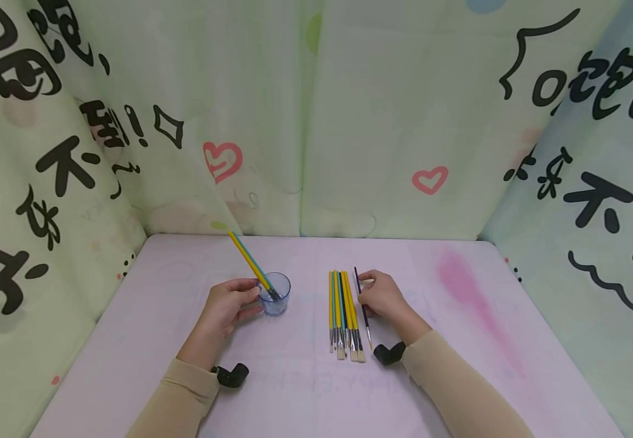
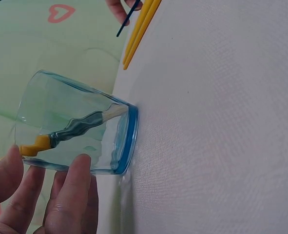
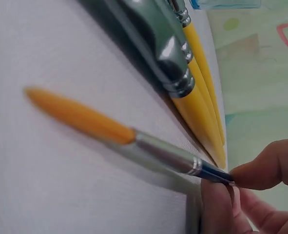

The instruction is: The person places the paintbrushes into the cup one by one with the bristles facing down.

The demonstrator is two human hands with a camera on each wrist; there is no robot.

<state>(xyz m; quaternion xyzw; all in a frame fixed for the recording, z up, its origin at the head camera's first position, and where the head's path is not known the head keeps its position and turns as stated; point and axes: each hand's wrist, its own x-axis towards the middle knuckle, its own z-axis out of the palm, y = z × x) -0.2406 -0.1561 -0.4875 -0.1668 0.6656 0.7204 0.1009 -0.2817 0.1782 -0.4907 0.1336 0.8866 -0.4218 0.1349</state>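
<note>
My left hand (image 1: 231, 307) grips the side of a clear bluish glass (image 1: 276, 307), thumb up at the rim and fingers along the wall. Brushes with yellow and teal handles (image 1: 251, 261) lean in the glass, bristles down. In the left wrist view, a bristle tip shows through the glass (image 2: 75, 97) near its base. With thumb and fingers, my right hand (image 1: 384, 298) pinches a slim dark-handled paintbrush (image 1: 363, 307). Its pointed orange-brown bristles (image 3: 80, 114) show in the right wrist view. Just left of it lies a row of paintbrushes (image 1: 344, 310), bristles toward me.
The pale table (image 1: 294, 389) has a pink smear (image 1: 470, 292) at right. Patterned curtains (image 1: 371, 121) with black lettering and red hearts surround it at the back and sides. Each wrist wears a small black camera mount (image 1: 232, 375).
</note>
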